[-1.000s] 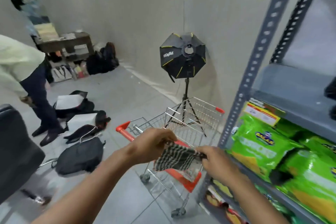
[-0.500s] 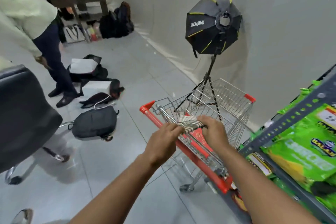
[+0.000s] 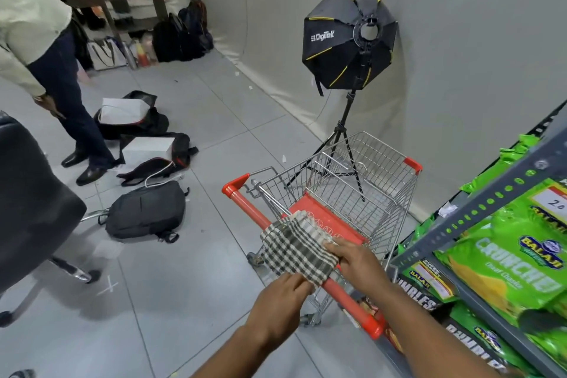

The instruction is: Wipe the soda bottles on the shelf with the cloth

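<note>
Two hands (image 3: 319,282) on one cloth (image 3: 296,250)

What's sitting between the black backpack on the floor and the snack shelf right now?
In the head view, the shopping cart stands between the backpack and the shelf, with the checked cloth draped over its red handle under both hands.

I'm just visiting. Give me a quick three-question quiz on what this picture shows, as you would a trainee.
1. True or false: the checked cloth lies draped over the cart's red handle.
2. Which hand presses on top of the cloth: A) left hand B) right hand?
3. What fills the grey shelf at right?

Key: 1. True. 2. B; the left hand pinches the near edge. 3. Green snack bags; no soda bottles are in view.
</note>
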A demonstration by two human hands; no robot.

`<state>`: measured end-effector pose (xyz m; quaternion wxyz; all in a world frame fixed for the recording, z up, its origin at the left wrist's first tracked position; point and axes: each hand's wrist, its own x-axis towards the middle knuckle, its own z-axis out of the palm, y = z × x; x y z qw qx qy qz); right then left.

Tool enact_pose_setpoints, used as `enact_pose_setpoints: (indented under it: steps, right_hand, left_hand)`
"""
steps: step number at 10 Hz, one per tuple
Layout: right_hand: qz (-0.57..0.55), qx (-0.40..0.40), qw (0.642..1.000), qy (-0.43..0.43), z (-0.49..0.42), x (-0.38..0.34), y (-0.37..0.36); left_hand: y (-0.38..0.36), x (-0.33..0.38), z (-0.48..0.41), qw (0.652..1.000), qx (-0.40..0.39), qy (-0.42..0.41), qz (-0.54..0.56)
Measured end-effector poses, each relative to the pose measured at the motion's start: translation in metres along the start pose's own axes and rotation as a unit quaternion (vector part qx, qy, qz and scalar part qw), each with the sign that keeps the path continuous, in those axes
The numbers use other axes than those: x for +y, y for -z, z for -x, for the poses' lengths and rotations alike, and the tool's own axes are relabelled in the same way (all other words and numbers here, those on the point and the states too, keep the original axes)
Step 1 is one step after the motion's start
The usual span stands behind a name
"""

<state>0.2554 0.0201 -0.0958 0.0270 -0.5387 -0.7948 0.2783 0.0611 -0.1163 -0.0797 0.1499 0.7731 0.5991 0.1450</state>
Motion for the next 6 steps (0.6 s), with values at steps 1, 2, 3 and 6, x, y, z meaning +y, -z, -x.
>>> enact_pose_setpoints:
  steps: [1,2,3,6]
  right_hand:
    - [0.010,0.002,1.000,0.015,0.002,0.006,-0.002]
    - [0.011,-0.001,1.000,0.014,0.004,0.007,-0.002]
    - [-0.002,-0.013,1.000,0.012,0.008,0.008,0.000]
    - [-0.010,0.042,0.999,0.017,0.010,0.008,0.001]
  left_hand:
    - [-0.001,-0.001,0.002,1.000,-0.003,-0.006,-0.007]
    - [0.001,0.002,0.001,1.000,0.005,-0.013,-0.015]
    - [0.003,0.005,0.000,1.000,0.003,-0.010,-0.012]
    - [0.009,0.003,-0.006,0.998,0.059,0.006,-0.011]
